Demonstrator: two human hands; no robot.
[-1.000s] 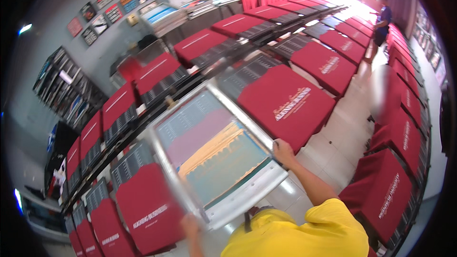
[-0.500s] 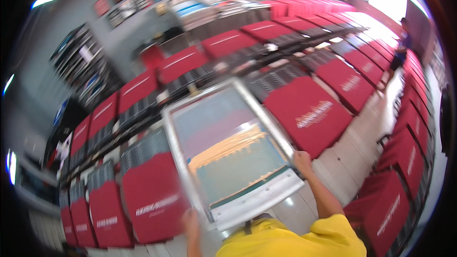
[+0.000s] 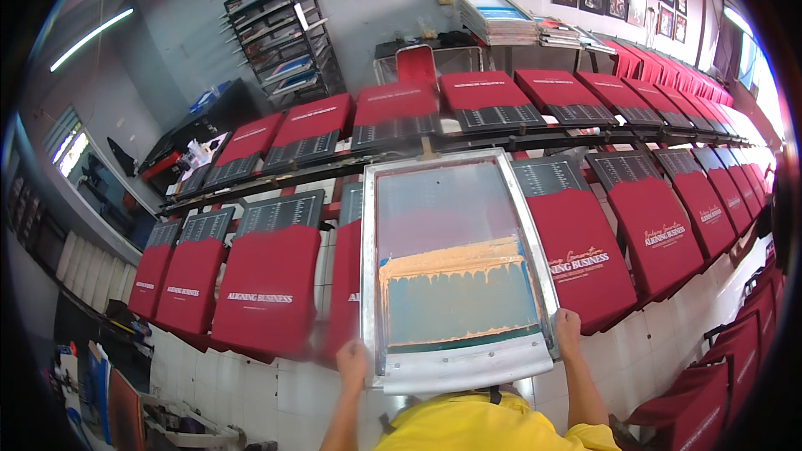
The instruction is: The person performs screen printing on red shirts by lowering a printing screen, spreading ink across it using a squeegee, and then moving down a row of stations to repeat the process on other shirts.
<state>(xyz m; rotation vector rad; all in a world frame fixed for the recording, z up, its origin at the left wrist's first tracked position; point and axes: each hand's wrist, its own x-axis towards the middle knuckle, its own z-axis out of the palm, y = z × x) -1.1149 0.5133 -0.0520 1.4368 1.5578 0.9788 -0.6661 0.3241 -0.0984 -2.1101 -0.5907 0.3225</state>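
Observation:
I carry a screen-printing frame [image 3: 368,225], a pale metal rectangle with translucent mesh, in front of my body. Peach-orange ink [image 3: 451,259] lies in a ragged band across the mesh. A wide white bar with a dark green strip, apparently a squeegee [image 3: 468,367], sits at the near end. My left hand [image 3: 352,361] is closed round the near left corner; my right hand [image 3: 567,330] grips the right rail near its lower end. Underneath, the frame partly hides a red shirt [image 3: 341,305] on a board at its left. Right beside it lies a printed red shirt [image 3: 581,250].
Red shirts on dark boards line a long double-row rack [image 3: 292,179]. Another row of red shirts [image 3: 735,351] stands behind at the right. Along the back wall are a shelf rack [image 3: 280,38], a red chair [image 3: 416,64] and stacked screens [image 3: 497,21]. Tiled floor [image 3: 276,384] runs below.
My view has turned and levelled, so the room sits further right and the frame looks straighter. Both hands keep their hold. A person at the far right is no longer visible.

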